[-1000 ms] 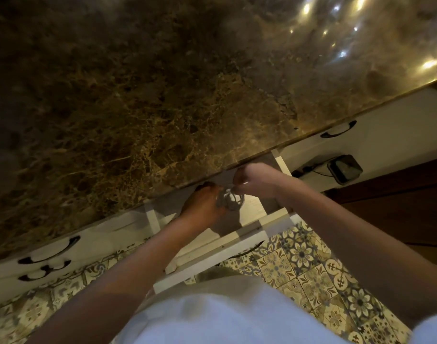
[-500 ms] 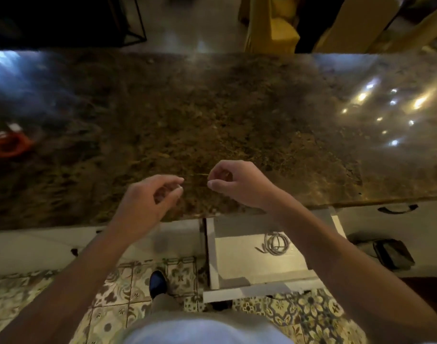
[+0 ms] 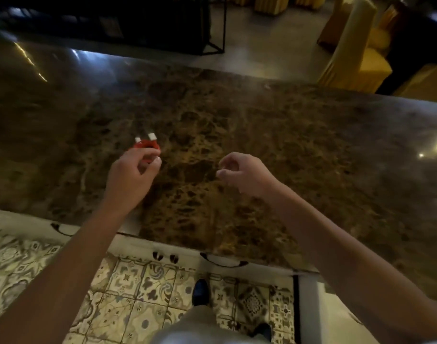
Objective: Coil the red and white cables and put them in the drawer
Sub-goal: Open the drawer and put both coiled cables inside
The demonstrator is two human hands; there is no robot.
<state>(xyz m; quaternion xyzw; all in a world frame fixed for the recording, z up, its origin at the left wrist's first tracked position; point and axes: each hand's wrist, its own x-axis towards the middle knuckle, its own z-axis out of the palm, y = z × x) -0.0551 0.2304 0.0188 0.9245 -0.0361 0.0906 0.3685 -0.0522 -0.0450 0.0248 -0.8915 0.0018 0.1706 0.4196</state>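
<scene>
The polished marble tabletop (image 3: 262, 145) is dark brown, mottled with golden veins. At ten o'clock lies a bright red coiled cable (image 3: 148, 145) with white plugs. At six o'clock, cream floor tiles (image 3: 143, 294) carry grey-blue floral ornaments.

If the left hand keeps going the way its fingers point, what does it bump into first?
Probably the red cable: the left hand has its fingers right at it on the marble counter, though contact is unclear.
</scene>
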